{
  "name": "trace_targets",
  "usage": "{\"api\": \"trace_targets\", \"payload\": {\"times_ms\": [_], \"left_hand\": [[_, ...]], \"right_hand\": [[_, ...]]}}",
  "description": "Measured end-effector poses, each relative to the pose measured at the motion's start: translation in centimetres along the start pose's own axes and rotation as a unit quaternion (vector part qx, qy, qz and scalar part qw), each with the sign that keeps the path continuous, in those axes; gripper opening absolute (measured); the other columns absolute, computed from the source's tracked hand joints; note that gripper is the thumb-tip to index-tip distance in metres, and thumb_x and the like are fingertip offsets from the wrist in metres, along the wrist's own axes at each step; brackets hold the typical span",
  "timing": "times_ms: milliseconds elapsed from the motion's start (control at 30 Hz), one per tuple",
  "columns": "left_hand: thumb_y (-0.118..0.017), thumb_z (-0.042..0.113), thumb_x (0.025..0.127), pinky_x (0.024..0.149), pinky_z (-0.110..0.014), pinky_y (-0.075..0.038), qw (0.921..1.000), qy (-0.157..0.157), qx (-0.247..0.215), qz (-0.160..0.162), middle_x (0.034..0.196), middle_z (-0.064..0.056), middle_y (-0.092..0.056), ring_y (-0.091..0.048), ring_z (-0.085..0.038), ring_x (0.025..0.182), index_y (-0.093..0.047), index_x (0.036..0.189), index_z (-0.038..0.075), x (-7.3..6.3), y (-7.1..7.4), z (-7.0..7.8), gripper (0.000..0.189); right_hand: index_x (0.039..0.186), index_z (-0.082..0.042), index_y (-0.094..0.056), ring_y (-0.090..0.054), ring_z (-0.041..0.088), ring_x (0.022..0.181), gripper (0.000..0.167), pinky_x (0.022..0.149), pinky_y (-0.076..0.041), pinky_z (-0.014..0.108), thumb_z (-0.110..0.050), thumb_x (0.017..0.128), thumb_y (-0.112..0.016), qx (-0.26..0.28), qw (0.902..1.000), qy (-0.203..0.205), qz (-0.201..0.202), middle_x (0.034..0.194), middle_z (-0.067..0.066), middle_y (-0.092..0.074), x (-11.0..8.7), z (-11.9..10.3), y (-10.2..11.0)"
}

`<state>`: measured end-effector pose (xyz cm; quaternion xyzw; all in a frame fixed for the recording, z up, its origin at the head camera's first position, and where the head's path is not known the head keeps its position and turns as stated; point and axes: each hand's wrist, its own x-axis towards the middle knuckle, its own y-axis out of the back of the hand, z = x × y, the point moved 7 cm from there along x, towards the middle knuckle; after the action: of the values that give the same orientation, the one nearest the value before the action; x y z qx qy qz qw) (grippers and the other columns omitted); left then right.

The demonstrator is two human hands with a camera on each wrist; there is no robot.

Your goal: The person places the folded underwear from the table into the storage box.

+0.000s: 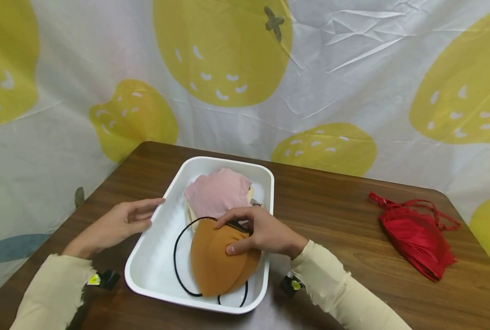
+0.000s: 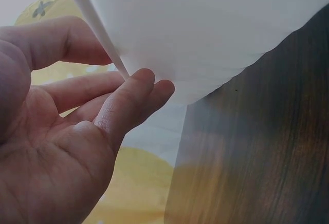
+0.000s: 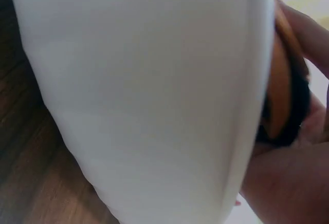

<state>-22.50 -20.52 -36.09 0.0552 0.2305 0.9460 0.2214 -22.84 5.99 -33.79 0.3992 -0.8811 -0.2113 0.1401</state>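
Note:
An orange-brown bra [image 1: 217, 259] with thin black straps lies folded in the front right of a white tray [image 1: 143, 270]. My right hand [image 1: 261, 231] holds its upper right edge, with the thumb on the cup; in the right wrist view, the tray wall hides most of the bra. Behind it in the tray sits a folded pink bra [image 1: 217, 192] over a cream-coloured piece. My left hand [image 1: 117, 224] touches the tray's left rim with extended fingertips, some of them against the wall's outer side in the left wrist view.
A red bra [image 1: 418, 236] with its straps loose lies on the right of the brown wooden table [image 1: 327, 211]. A white curtain with yellow fruit prints [image 1: 224, 50] hangs behind the table and along its left side.

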Motion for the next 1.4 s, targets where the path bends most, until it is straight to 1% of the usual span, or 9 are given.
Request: {"api": "trace_targets", "payload": {"times_ms": [100, 200, 400, 533, 700, 867, 1067, 1300, 1400], "left_hand": [[-0.058, 0.007, 0.099, 0.091, -0.021, -0.056, 1.0000, -0.001, 0.002, 0.000, 0.148, -0.034, -0.046, -0.054, -0.030, 0.130, -0.038, 0.150, -0.009, 0.0, 0.0, 0.0, 0.056], [-0.058, 0.007, 0.099, 0.091, -0.021, -0.056, 1.0000, 0.000, 0.002, 0.000, 0.148, -0.034, -0.047, -0.054, -0.030, 0.130, -0.038, 0.149, -0.009, 0.1, -0.1, 0.0, 0.056], [-0.058, 0.008, 0.100, 0.092, -0.022, -0.057, 1.0000, 0.007, 0.005, 0.004, 0.148, -0.033, -0.047, -0.052, -0.036, 0.132, -0.038, 0.150, -0.008, 0.0, 0.0, 0.1, 0.057], [-0.058, 0.008, 0.100, 0.092, -0.023, -0.057, 0.9999, 0.007, 0.010, 0.006, 0.149, -0.032, -0.047, -0.051, -0.041, 0.133, -0.038, 0.150, -0.008, 0.1, 0.0, 0.1, 0.057], [-0.058, 0.008, 0.100, 0.091, -0.024, -0.058, 0.9999, 0.006, 0.010, 0.004, 0.149, -0.033, -0.046, -0.051, -0.042, 0.132, -0.038, 0.150, -0.008, 0.1, -0.1, 0.0, 0.056], [-0.058, 0.008, 0.100, 0.091, -0.020, -0.056, 1.0000, 0.003, 0.008, 0.003, 0.150, -0.032, -0.045, -0.053, -0.033, 0.132, -0.038, 0.150, -0.008, 0.0, -0.1, -0.2, 0.056], [-0.058, 0.008, 0.100, 0.091, -0.017, -0.055, 1.0000, 0.000, 0.002, 0.003, 0.149, -0.032, -0.046, -0.053, -0.026, 0.131, -0.038, 0.150, -0.008, 0.0, -0.1, -0.1, 0.056], [-0.057, 0.006, 0.100, 0.091, -0.018, -0.055, 1.0000, -0.007, 0.000, -0.002, 0.148, -0.034, -0.046, -0.054, -0.025, 0.130, -0.038, 0.149, -0.009, 0.0, -0.1, -0.1, 0.056], [-0.058, 0.007, 0.100, 0.091, -0.018, -0.055, 1.0000, -0.007, 0.000, 0.000, 0.148, -0.034, -0.046, -0.054, -0.024, 0.130, -0.038, 0.150, -0.009, 0.0, 0.0, 0.0, 0.056]], "right_hand": [[0.122, -0.013, -0.070, -0.058, 0.010, 0.120, 0.044, 0.107, -0.047, 0.024, -0.012, 0.079, -0.084, -0.043, 0.9983, 0.010, -0.038, 0.128, 0.002, -0.069, 0.0, -0.1, -0.8], [0.124, -0.012, -0.070, -0.059, 0.011, 0.120, 0.043, 0.109, -0.046, 0.027, -0.016, 0.082, -0.082, -0.128, 0.9902, 0.027, -0.051, 0.129, 0.002, -0.070, 0.0, -0.5, -1.1], [0.127, -0.014, -0.070, -0.062, 0.013, 0.105, 0.040, 0.099, -0.051, 0.031, -0.020, 0.089, -0.076, -0.313, 0.9469, 0.033, -0.068, 0.125, 0.000, -0.073, -0.3, -0.8, -1.8], [0.129, -0.015, -0.069, -0.055, 0.010, 0.087, 0.039, 0.086, -0.051, 0.025, -0.017, 0.090, -0.073, -0.354, 0.9313, 0.024, -0.082, 0.115, 0.003, -0.075, -0.2, -0.5, -2.5], [0.130, -0.021, -0.069, -0.050, 0.011, 0.077, 0.040, 0.072, -0.048, 0.024, -0.018, 0.090, -0.073, -0.391, 0.9171, 0.006, -0.080, 0.088, 0.006, -0.068, -0.4, -0.4, -3.0], [0.129, -0.026, -0.070, -0.057, 0.016, 0.085, 0.039, 0.076, -0.053, 0.031, -0.023, 0.090, -0.074, -0.432, 0.8998, 0.011, -0.057, 0.095, 0.006, -0.065, -0.9, -0.9, -3.0], [0.126, -0.021, -0.071, -0.055, 0.014, 0.088, 0.037, 0.079, -0.052, 0.028, -0.024, 0.089, -0.076, -0.424, 0.9034, 0.052, -0.041, 0.100, 0.002, -0.066, -1.7, -2.1, -2.4], [0.122, -0.016, -0.072, -0.064, 0.014, 0.105, 0.032, 0.094, -0.055, 0.031, -0.020, 0.091, -0.073, -0.383, 0.9199, 0.084, -0.018, 0.113, 0.001, -0.071, -2.9, -3.0, -0.8], [0.119, -0.015, -0.073, -0.066, 0.014, 0.105, 0.028, 0.092, -0.056, 0.032, -0.015, 0.091, -0.073, -0.380, 0.9185, 0.109, 0.010, 0.112, 0.000, -0.072, -3.6, -3.2, 0.3]]}}
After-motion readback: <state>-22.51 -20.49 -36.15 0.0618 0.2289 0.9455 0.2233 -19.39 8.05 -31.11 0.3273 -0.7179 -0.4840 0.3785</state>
